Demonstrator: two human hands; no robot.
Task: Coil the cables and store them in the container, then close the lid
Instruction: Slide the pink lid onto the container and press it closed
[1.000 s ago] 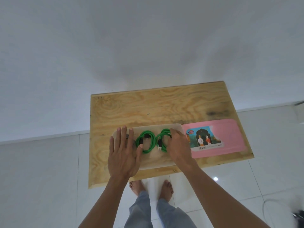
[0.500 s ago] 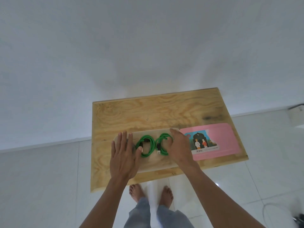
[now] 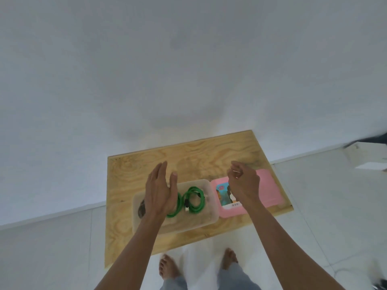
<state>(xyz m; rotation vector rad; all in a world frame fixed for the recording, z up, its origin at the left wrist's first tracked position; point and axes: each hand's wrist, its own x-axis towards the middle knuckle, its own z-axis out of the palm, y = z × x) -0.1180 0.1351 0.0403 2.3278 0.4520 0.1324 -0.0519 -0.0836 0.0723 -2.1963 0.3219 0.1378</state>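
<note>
Two coiled green cables (image 3: 191, 200) lie side by side inside a translucent plastic container (image 3: 196, 223) on a wooden table (image 3: 129, 181). The pink lid (image 3: 267, 189), with a picture label, lies flat on the table just right of the container. My left hand (image 3: 160, 191) is raised above the container's left half, fingers straight and together, holding nothing; it hides part of the left coil. My right hand (image 3: 243, 182) hovers above the lid's left part, fingers loosely curled with nothing in them.
A dark object (image 3: 142, 209) lies in the container's left end. The table stands against a white wall on a white tiled floor. My bare feet (image 3: 167, 266) are below the table's near edge. A white box (image 3: 370, 165) lies on the floor at far right.
Both hands have lifted off the container and cables. The left hand rose and turned edge-on; the right hand moved right, over the pink lid. The view tilted.
</note>
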